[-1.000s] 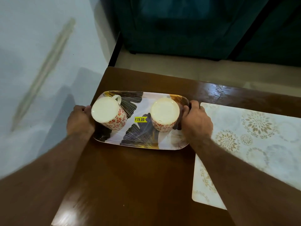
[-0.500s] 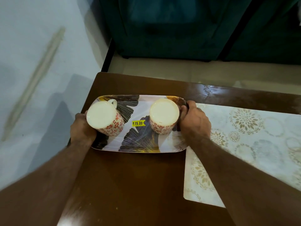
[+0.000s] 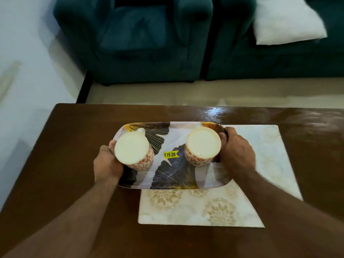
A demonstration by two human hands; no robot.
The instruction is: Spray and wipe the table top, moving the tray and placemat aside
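Note:
An oblong tray [image 3: 173,131] with a dark leaf print and a yellow price sticker is held over the brown table top [image 3: 61,146]. My left hand [image 3: 107,162] grips its left end and my right hand [image 3: 236,151] grips its right end. Two upturned mugs with red flower patterns stand on it, one on the left [image 3: 133,151] and one on the right [image 3: 202,146]. The tray overlaps the left part of a pale placemat [image 3: 204,207] with gold floral rings. I cannot tell whether the tray touches the mat.
A dark teal sofa [image 3: 141,40] stands beyond the table's far edge, with a white cushion [image 3: 286,21] on the right seat. A strip of pale floor [image 3: 186,92] lies between sofa and table. A white wall is at the left.
The tray with both mugs has moved right, from the table's left corner to over the placemat's left part. Both hands kept their grip. My view has tilted up toward the sofa.

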